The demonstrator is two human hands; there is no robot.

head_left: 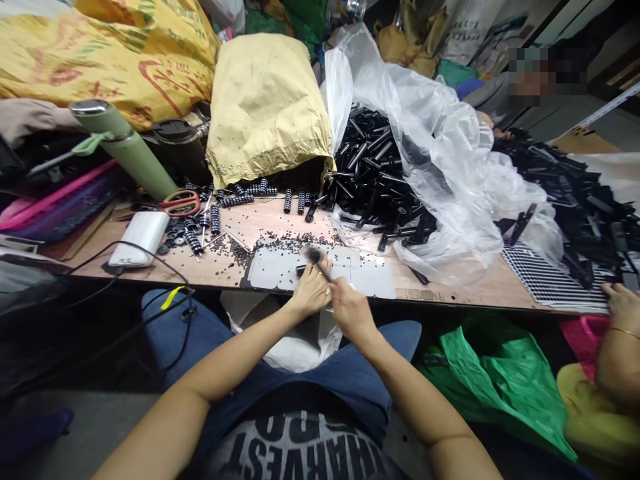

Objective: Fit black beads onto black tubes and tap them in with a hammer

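Observation:
My right hand [353, 308] is closed round the thin handle of a dark tool [315, 256]. Its head is rounded and blurred, so I cannot tell whether it is a small hammer or a brush. My left hand [311, 292] is closed on a small black plastic piece [301, 270], just below the tool's head; the fingers hide most of the piece. Both hands are close together over a grey flat plate [373, 272] at the table's front edge. Many tiny black bits [290, 241] lie scattered on and behind the plate.
An open clear bag spills black plastic parts [370, 167] beside a yellow sack [270, 100]. On the left are red-handled scissors [181, 203], a white power bank [140, 239] with cables and a green flask [130, 150]. A co-worker's hand [623, 307] is at the right.

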